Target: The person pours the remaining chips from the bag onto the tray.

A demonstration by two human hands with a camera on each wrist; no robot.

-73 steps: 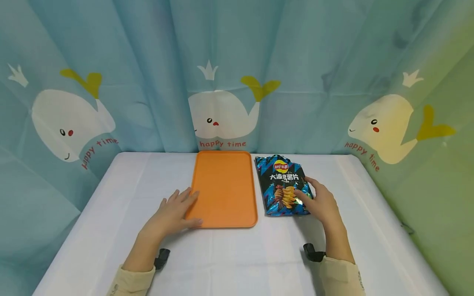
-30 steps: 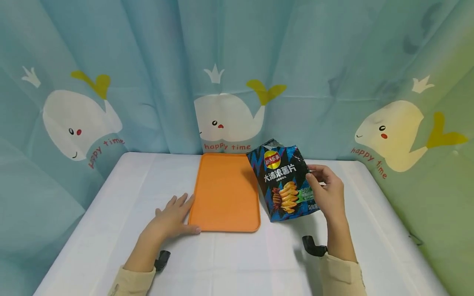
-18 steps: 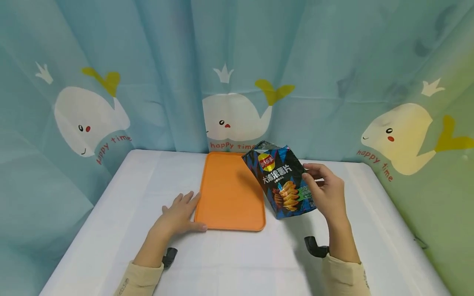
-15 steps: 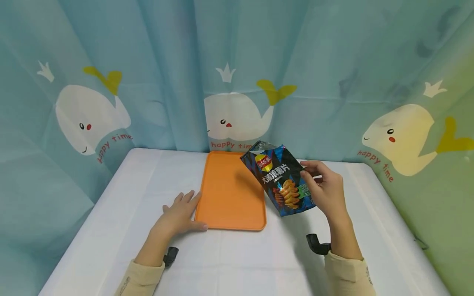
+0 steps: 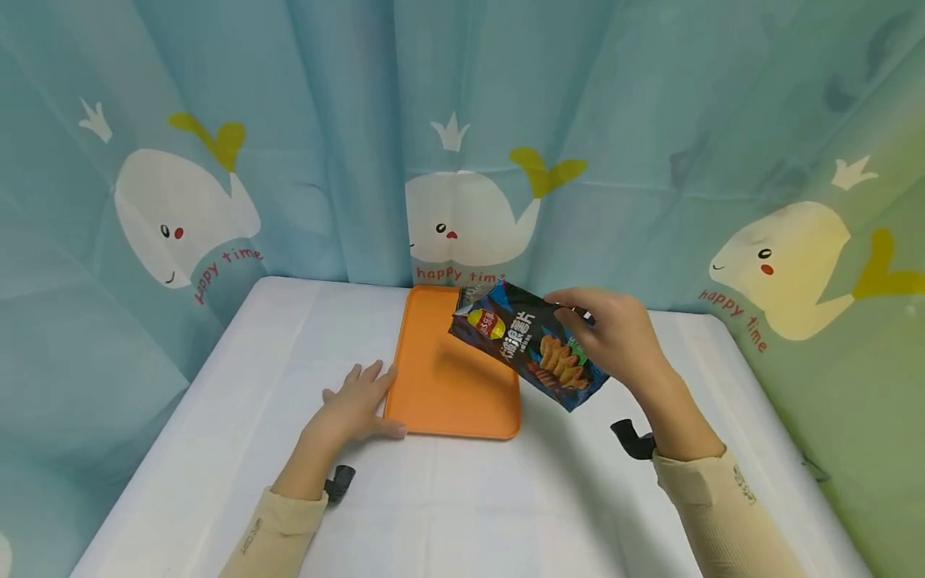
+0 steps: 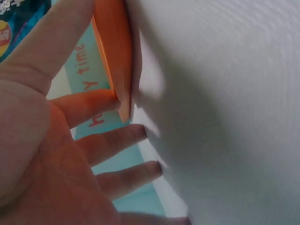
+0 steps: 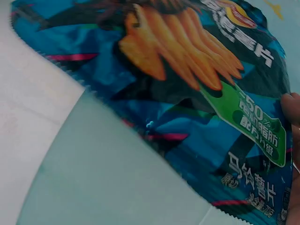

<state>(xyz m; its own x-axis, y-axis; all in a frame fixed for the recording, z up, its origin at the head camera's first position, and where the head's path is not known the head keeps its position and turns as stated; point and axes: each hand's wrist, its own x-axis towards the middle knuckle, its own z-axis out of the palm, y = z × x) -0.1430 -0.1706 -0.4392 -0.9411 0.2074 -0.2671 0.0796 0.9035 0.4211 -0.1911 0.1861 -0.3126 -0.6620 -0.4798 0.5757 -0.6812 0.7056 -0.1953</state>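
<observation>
My right hand (image 5: 614,333) pinches the side edge of a blue and black bag of potato chips (image 5: 520,341). Held above the table, the bag tilts to the left, and its torn-open silvery top overhangs the orange tray (image 5: 448,401). In the right wrist view the printed front of the chip bag (image 7: 178,93) fills most of the picture, with a fingertip at its right edge. My left hand (image 5: 357,405) lies spread at the tray's near left corner, thumb along the front rim. The left wrist view shows straight fingers (image 6: 112,143) beside the tray's edge (image 6: 115,51).
A white cloth (image 5: 462,514) covers the table under the tray. Behind it hangs a blue-green curtain (image 5: 347,160) printed with white whales, which also wraps round both sides. Black wrist camera mounts (image 5: 634,440) stick out inward from both wrists.
My right hand has gripped the chip bag, lifted it off the table and tipped it leftward over the tray. My left hand has stayed at the tray's corner. The head view has shifted slightly.
</observation>
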